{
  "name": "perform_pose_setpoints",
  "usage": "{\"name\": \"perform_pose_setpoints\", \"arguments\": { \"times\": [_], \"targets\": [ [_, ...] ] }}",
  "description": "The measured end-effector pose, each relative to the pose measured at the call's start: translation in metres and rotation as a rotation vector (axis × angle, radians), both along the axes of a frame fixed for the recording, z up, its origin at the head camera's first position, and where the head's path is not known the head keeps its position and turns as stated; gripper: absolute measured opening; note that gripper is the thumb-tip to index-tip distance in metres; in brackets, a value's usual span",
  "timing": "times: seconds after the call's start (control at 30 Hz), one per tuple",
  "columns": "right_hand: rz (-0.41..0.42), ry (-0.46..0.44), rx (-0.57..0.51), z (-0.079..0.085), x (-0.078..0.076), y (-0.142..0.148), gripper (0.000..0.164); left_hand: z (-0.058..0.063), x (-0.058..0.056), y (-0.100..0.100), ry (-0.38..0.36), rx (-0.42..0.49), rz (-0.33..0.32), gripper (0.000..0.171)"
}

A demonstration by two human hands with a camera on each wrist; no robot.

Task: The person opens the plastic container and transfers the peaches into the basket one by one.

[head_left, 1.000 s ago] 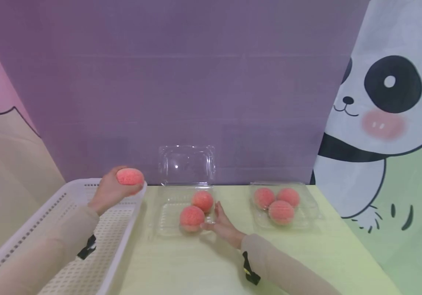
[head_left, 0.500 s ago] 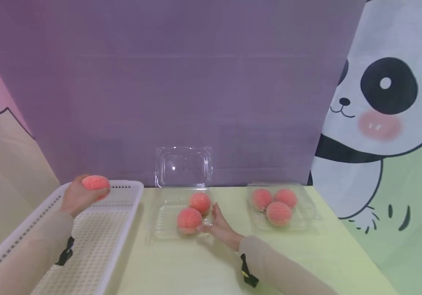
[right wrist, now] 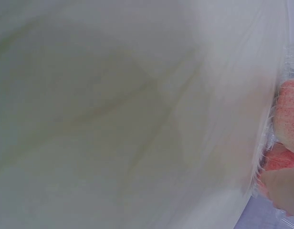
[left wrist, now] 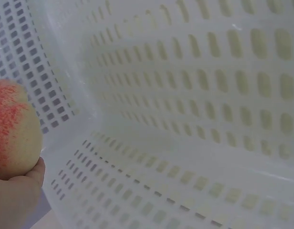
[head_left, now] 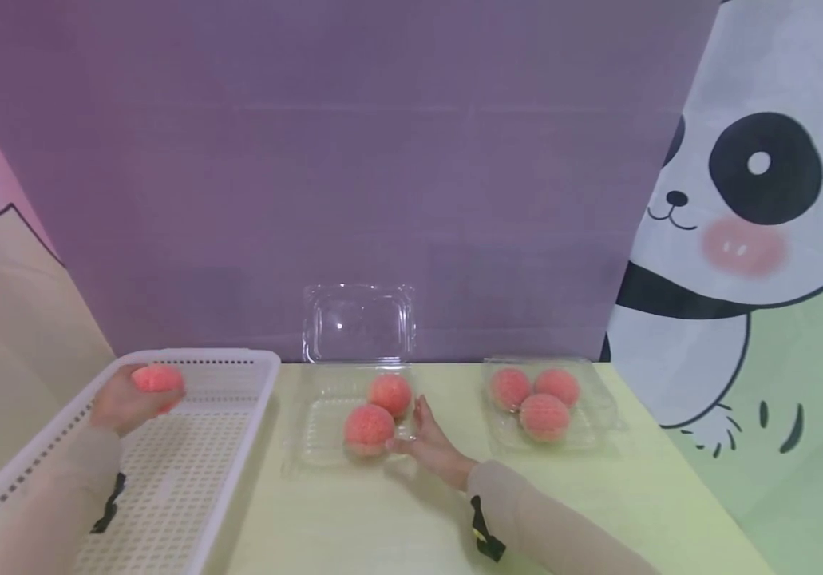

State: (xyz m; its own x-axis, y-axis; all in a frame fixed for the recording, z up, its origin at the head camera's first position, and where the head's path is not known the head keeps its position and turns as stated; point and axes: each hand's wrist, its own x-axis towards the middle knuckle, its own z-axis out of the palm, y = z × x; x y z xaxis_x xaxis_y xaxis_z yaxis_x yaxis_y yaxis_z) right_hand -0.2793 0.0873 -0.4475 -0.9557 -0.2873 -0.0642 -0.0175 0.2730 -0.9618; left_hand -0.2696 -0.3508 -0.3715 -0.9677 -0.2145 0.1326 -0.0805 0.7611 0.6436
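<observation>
In the head view my left hand (head_left: 118, 402) grips a pink peach (head_left: 158, 378) inside the far left part of the white perforated basket (head_left: 265, 399). The left wrist view shows that peach red and pale yellow (left wrist: 15, 131), with a fingertip under it. My right hand (head_left: 434, 449) is at the right side of an open clear plastic clamshell box (head_left: 321, 419), its fingers extended and the thumb at the near peach (head_left: 369, 430). Behind that one lies another peach (head_left: 390, 394). The box's raised lid (head_left: 358, 323) leans toward the purple backdrop.
To the right stands a second clear clamshell box (head_left: 591, 431), its lid down over 3 peaches (head_left: 544, 417). Both boxes sit on a pale yellow table (head_left: 354, 527). A purple backdrop (head_left: 382, 160) rises along the table's far edge.
My left hand has carried its peach leftward and down, from above the basket's right far corner to its left far side. The right hand stays at the open box.
</observation>
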Motion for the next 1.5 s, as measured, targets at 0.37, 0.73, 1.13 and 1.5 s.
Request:
{"name": "perform_pose_setpoints", "arguments": {
  "times": [0.37, 0.73, 1.13, 1.5],
  "targets": [
    [0.002, 0.005, -0.008, 0.002, 0.002, -0.001, 0.108, -0.019, -0.003, -0.005, 0.015, -0.008, -0.033, 0.033],
    [0.006, -0.01, -0.025, 0.002, 0.003, -0.001, 0.108, -0.029, -0.003, -0.008, -0.03, -0.059, -0.008, 0.047],
    [-0.002, -0.018, 0.005, 0.008, 0.005, -0.001, 0.106, -0.044, -0.009, -0.014, -0.054, -0.062, 0.018, 0.052],
    [0.005, -0.008, 0.021, 0.003, 0.003, 0.0, 0.108, -0.044, -0.011, -0.008, -0.076, -0.051, 0.041, 0.051]
  ]
}}
